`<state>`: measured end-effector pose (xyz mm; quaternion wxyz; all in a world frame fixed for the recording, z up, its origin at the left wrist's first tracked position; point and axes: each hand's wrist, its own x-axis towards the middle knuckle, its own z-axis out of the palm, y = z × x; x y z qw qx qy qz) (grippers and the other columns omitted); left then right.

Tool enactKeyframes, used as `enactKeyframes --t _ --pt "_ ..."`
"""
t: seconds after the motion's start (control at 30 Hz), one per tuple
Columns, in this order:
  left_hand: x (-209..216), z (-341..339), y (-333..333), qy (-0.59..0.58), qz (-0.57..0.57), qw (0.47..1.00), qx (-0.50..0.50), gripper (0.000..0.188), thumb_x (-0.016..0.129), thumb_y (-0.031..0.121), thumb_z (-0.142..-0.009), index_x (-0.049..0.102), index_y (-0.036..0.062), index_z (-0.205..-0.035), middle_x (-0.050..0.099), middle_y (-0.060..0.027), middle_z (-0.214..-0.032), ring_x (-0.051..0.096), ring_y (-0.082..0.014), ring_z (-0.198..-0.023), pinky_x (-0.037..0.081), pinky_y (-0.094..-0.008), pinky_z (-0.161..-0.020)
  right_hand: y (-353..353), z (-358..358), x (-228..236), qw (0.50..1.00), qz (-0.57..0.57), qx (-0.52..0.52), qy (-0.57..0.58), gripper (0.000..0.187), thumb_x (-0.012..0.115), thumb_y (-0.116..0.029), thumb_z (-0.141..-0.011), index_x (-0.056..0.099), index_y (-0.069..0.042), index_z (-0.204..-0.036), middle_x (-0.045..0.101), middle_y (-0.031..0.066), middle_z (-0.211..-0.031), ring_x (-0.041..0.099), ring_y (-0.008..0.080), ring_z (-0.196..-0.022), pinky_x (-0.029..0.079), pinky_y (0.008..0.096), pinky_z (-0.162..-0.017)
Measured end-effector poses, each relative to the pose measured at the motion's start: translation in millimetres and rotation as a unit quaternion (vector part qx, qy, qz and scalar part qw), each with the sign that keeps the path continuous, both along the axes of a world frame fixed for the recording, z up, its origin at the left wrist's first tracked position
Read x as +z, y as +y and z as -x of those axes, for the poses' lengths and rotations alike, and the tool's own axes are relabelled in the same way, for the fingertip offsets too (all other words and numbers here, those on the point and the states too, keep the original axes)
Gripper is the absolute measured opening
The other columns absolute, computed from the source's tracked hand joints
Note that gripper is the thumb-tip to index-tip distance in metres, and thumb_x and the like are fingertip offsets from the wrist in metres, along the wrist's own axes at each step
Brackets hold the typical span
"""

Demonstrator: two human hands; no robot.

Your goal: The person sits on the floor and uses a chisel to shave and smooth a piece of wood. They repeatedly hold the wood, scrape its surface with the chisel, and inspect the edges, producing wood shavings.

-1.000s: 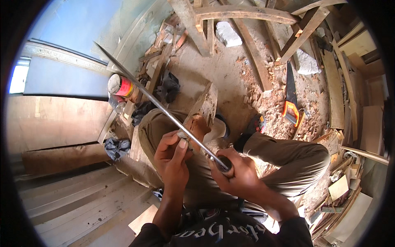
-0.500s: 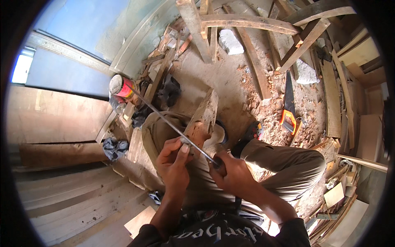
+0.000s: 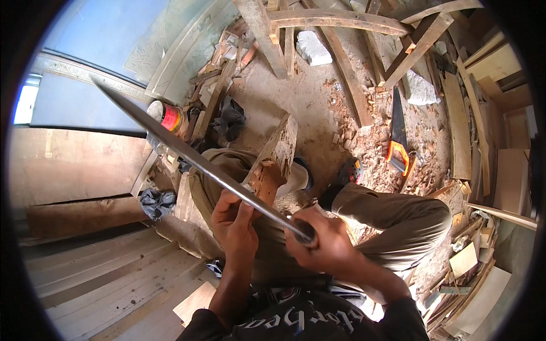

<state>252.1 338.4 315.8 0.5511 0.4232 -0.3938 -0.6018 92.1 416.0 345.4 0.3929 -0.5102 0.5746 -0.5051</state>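
My right hand is wrapped round the dark handle of a machete. Its long grey blade slants up and leftward across my lap, with the pointed tip far out at the upper left. Close under the middle of the blade is my left hand, thumb and fingers pinched together; what they hold, if anything, is hidden behind the blade. Beyond the blade a rough wooden block rises between my legs, its near end chipped and reddish brown. The blade crosses in front of the block's lower end.
A red-labelled can stands at the left, partly behind the blade. A handsaw with an orange handle lies among wood chips at the right. Wooden trestle legs stand ahead. Black plastic lies left; scrap boards are piled right.
The machete has turned from edge-on to showing its broad side, and its blade has risen toward me. My right hand has shifted slightly rightward and down; my left hand stays near the blade.
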Motion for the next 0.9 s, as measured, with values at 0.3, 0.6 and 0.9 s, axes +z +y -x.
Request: enactKeyframes --t 0.3,0.6,0.9 --pt "1 2 1 -0.025 -0.012 1.000 0.003 0.011 0.067 -0.001 -0.091 0.066 0.0049 -0.100 0.062 -0.0041 -0.109 0.061 -0.0088 -0.089 0.052 -0.0217 -0.066 4 -1 -12 0.997 -0.003 0.006 0.077 0.030 0.073 -0.014 -0.084 0.060 0.000 -0.107 0.069 0.0158 -0.069 0.071 0.0304 -0.062 0.056 0.0395 -0.061" --pt "-7 1 7 -0.038 0.000 0.999 -0.012 0.013 0.064 0.003 -0.093 0.063 0.0048 -0.106 0.062 -0.0038 -0.105 0.064 -0.0121 -0.092 0.057 -0.0262 -0.073 -2 4 -13 0.998 0.014 0.016 0.058 0.030 0.072 -0.011 -0.084 0.059 0.003 -0.106 0.065 0.0175 -0.065 0.070 0.0333 -0.060 0.056 0.0390 -0.058" --pt "-2 6 5 -0.022 0.000 1.000 -0.009 0.011 0.065 -0.002 -0.092 0.063 0.0049 -0.102 0.061 -0.0033 -0.108 0.062 -0.0088 -0.090 0.054 -0.0205 -0.069 1 4 -23 0.991 -0.077 0.025 0.104 0.028 0.071 -0.010 -0.083 0.059 0.002 -0.105 0.064 0.0154 -0.062 0.068 0.0318 -0.058 0.053 0.0397 -0.055"
